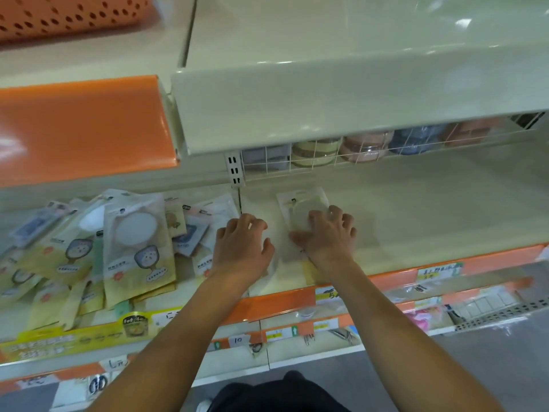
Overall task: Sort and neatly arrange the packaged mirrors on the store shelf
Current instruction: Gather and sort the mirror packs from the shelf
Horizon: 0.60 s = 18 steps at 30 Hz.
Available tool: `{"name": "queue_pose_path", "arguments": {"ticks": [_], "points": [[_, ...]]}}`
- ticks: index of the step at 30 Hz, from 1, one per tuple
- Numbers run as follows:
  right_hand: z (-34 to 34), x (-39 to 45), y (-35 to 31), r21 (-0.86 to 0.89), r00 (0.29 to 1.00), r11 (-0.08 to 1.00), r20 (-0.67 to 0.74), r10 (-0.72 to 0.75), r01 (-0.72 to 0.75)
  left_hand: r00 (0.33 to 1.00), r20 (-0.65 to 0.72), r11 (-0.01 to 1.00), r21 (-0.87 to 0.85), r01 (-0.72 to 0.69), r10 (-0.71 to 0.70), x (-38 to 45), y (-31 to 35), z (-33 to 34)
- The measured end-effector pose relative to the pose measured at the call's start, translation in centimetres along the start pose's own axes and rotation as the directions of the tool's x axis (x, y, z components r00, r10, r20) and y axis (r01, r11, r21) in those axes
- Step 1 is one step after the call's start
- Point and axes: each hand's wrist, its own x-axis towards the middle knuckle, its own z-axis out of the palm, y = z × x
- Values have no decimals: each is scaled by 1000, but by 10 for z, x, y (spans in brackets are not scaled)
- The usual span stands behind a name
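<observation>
The right hand (328,236) presses spread fingers on a pale clear-packaged round mirror (303,209), hiding its near half; the left hand (242,245) hovers open beside it.

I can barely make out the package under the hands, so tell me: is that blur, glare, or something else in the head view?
Head view: the right hand and the mirror package under it are smeared by motion blur; the pale package blends with the cream shelf; glare streaks the top shelf panel; wide-angle distortion bends the shelf edges; the pile of packaged mirrors on the left reads sharper.
</observation>
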Motion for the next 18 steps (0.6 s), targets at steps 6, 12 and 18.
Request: {"name": "queue_pose_path", "arguments": {"ticks": [6, 12, 18], "points": [[4, 0, -5, -35, 1000, 999, -25, -20, 19, 1000, -6, 1000, 0, 29, -29, -6, -5, 0], [8, -2, -22, -40, 996, 995, -19, -89, 88, 998, -31, 998, -7, 61, -61, -15, -19, -5], [10, -7, -38, -26, 997, 997, 11, -73, 73, 995, -39, 995, -4, 96, -96, -22, -41, -11]]}}
